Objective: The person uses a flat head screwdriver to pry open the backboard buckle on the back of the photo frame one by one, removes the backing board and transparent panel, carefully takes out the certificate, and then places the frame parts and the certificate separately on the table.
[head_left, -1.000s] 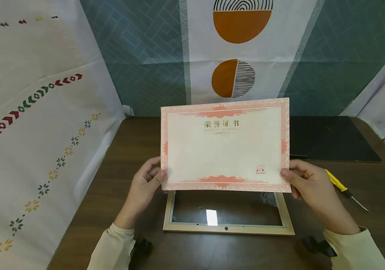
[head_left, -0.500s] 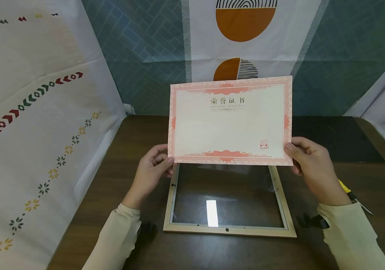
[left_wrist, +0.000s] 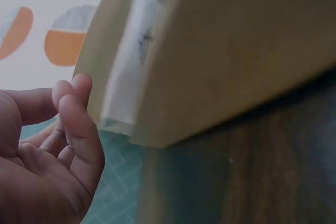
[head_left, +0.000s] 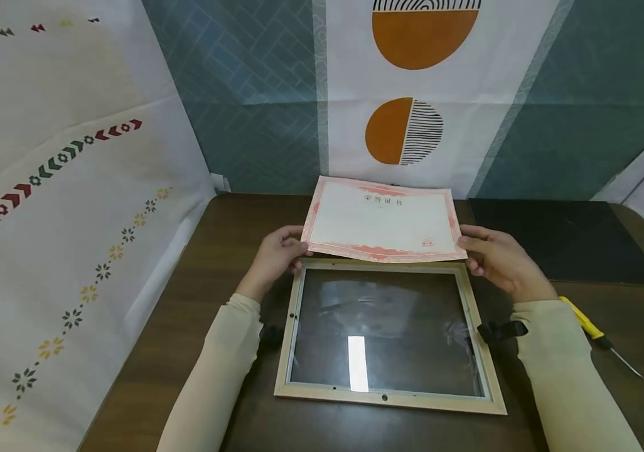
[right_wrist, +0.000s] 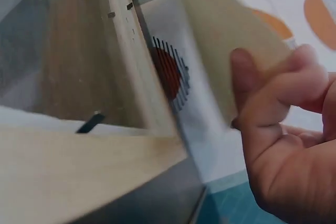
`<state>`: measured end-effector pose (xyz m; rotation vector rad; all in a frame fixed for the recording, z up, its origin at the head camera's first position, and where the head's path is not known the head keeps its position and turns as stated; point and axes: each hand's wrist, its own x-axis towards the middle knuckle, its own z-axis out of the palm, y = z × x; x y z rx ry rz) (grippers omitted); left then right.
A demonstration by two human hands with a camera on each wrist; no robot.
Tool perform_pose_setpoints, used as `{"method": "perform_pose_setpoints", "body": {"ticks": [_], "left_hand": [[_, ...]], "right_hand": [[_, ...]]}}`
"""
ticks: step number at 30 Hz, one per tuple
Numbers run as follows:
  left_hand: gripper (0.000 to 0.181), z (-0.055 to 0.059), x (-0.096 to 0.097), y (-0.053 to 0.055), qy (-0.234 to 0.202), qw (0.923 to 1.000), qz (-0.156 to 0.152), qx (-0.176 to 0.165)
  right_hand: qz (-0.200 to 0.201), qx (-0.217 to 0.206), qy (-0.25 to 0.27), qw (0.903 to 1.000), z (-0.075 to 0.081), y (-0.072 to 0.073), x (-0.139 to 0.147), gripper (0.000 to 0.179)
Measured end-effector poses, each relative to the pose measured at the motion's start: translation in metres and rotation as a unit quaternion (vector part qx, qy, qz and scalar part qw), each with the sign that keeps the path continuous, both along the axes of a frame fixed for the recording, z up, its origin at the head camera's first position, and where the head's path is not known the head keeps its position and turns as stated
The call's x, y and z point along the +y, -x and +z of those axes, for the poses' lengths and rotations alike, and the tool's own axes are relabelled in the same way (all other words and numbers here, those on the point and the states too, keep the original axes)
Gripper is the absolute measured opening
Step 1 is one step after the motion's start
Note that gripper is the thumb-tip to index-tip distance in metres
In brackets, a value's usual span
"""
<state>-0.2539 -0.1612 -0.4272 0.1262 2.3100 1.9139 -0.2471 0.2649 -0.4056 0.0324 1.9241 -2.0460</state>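
A certificate (head_left: pixel 381 220) with a pink patterned border and Chinese lettering is held tilted back, just beyond the far side of a picture frame. My left hand (head_left: pixel 275 258) pinches its near left corner between thumb and fingers. At the near right corner, my right hand (head_left: pixel 499 260) pinches it the same way. The light wooden picture frame (head_left: pixel 390 402) lies on the table between my forearms, with a clear pane (head_left: pixel 384 320) in it that reflects a light. In the right wrist view the pinched sheet (right_wrist: pixel 220 51) appears beside the frame's wooden edge (right_wrist: pixel 136 56).
A black board (head_left: pixel 565 242) lies at the back right of the brown table (head_left: pixel 158 376). A yellow-handled screwdriver (head_left: pixel 593 329) rests right of my right forearm. Patterned white cloth (head_left: pixel 73 251) hangs at the left, green and white cloth (head_left: pixel 265 94) behind.
The certificate rose from over the frame's far part, then went away from me and down, tilting flatter. Both hands moved forward with it. More of the frame now shows.
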Motion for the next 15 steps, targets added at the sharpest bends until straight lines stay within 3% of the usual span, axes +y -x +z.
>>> {"method": "perform_pose_setpoints", "body": {"ticks": [5,8,12,15], "left_hand": [[0.041,-0.007,-0.001,0.013,0.027,0.9984,0.009,-0.048],[0.042,-0.009,-0.001,0.015,0.04,0.9974,0.0,-0.061],[0.045,-0.011,0.003,0.018,0.061,0.9966,-0.015,-0.052],[0.046,-0.012,0.006,0.019,0.081,0.9959,-0.017,-0.037]], "right_hand": [[0.051,-0.031,0.039,0.9975,-0.01,0.004,0.006,0.073],[0.064,-0.02,0.022,0.9975,-0.012,0.003,0.007,0.055],[0.069,-0.015,-0.002,0.9975,-0.011,0.002,0.007,0.03],[0.075,-0.018,-0.019,0.9968,-0.011,0.002,0.006,0.044]]}}
